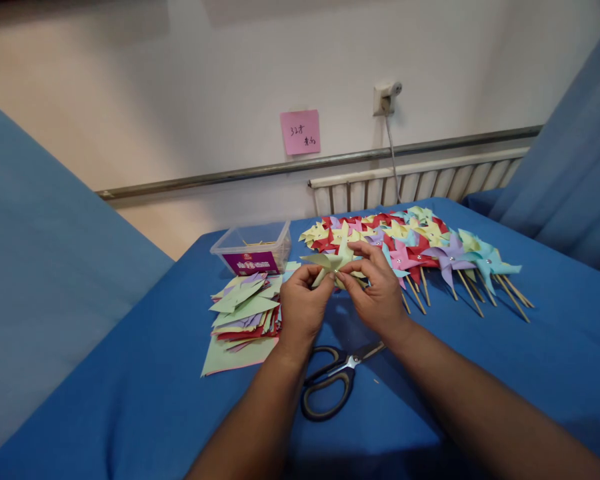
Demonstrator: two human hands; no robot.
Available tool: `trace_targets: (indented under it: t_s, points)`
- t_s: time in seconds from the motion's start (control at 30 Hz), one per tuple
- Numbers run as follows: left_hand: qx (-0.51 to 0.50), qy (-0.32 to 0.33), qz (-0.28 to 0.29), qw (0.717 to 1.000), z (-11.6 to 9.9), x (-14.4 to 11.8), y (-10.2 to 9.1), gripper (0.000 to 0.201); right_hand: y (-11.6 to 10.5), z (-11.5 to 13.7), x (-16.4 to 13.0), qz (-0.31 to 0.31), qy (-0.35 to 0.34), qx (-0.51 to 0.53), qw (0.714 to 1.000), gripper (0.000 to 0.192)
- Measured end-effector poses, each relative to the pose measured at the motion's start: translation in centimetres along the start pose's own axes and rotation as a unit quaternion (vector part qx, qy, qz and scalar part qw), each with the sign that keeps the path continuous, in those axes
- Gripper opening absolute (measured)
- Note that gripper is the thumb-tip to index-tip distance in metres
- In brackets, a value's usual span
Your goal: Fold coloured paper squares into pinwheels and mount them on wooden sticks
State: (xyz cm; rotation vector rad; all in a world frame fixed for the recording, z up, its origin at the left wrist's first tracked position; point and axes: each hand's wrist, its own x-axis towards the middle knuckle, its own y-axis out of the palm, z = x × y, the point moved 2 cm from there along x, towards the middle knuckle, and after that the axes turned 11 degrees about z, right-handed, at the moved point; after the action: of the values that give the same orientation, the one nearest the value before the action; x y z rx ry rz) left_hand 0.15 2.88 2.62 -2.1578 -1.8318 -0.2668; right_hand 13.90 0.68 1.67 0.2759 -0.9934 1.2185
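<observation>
A pale yellow-green paper pinwheel [343, 253] is held up over the table between both hands. My left hand [305, 300] pinches it from the left, with the thumb near its centre. From the right, the fingers of my right hand [377, 290] close on the middle and right blades. A small bright spot shows at the pinwheel's centre; whether a stick is fixed behind it I cannot tell. Below the hands lie scissors [351, 362] with dark handles, their tip partly hidden by my right forearm.
A stack of cut coloured paper [245, 313] lies on the left, in front of a clear plastic box [285, 250] with a purple label. Many finished pinwheels on sticks [450, 259] cover the back right of the blue-covered table [165, 373]. A radiator [430, 180] stands behind.
</observation>
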Motion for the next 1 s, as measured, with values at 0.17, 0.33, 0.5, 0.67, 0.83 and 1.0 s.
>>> trace_targets:
  t_s: [0.17, 0.33, 0.5, 0.67, 0.83, 1.0]
  points:
    - [0.021, 0.016, -0.008, 1.0, -0.09, -0.2, 0.16, 0.011, -0.05, 0.05, -0.11, -0.003, 0.012, -0.006, 1.0, 0.004]
    - [0.041, 0.029, -0.013, 0.999, -0.22, -0.3, 0.22, 0.01, -0.06, 0.12, -0.18, 0.0, 0.013, -0.008, 1.0, 0.004]
    - [0.048, 0.03, -0.016, 0.998, -0.27, -0.32, 0.15, 0.01, -0.09, 0.17, -0.15, 0.002, 0.016, -0.007, 1.0, 0.004]
    - [0.042, 0.028, -0.018, 0.999, -0.19, -0.27, 0.16, 0.01, -0.09, 0.13, -0.15, 0.003, 0.014, -0.002, 1.0, 0.003]
    - [0.039, 0.027, -0.015, 0.999, -0.3, -0.27, 0.2, 0.01, -0.06, 0.17, -0.11, 0.006, 0.017, 0.002, 1.0, 0.004]
    - [0.047, 0.024, -0.019, 0.998, -0.53, -0.33, 0.21, 0.009, -0.06, 0.25, -0.12, 0.006, 0.022, 0.001, 1.0, 0.004]
